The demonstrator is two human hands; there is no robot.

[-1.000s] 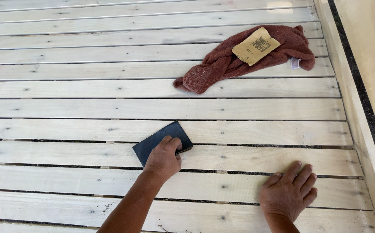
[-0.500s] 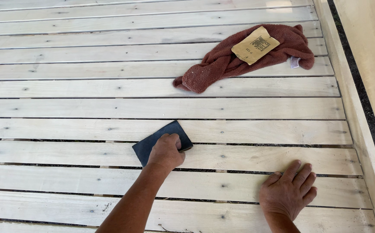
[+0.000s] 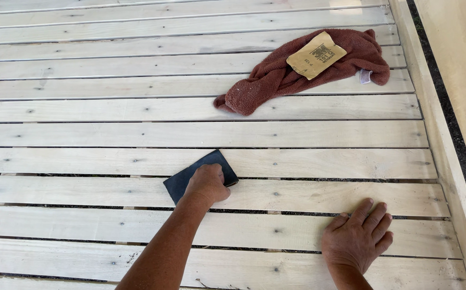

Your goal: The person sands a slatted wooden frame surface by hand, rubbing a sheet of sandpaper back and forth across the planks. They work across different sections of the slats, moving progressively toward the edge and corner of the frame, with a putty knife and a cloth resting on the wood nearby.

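My left hand [image 3: 207,184] presses down on a dark rectangular sanding pad [image 3: 182,181] that lies across the gap between two pale wooden slats [image 3: 82,161]. The fingers curl over the pad's near half. My right hand [image 3: 357,238] lies flat, palm down with fingers spread, on a slat nearer to me at the right, holding nothing.
A reddish-brown towel [image 3: 276,80] is bunched on the slats at the far right, with a tan sheet of sandpaper [image 3: 315,55] on top of it. A raised wooden side rail [image 3: 442,145] runs along the right edge. Narrow dark gaps separate the slats.
My left hand and the pad have slid slightly to the right along the slat. The right hand has stayed in place.
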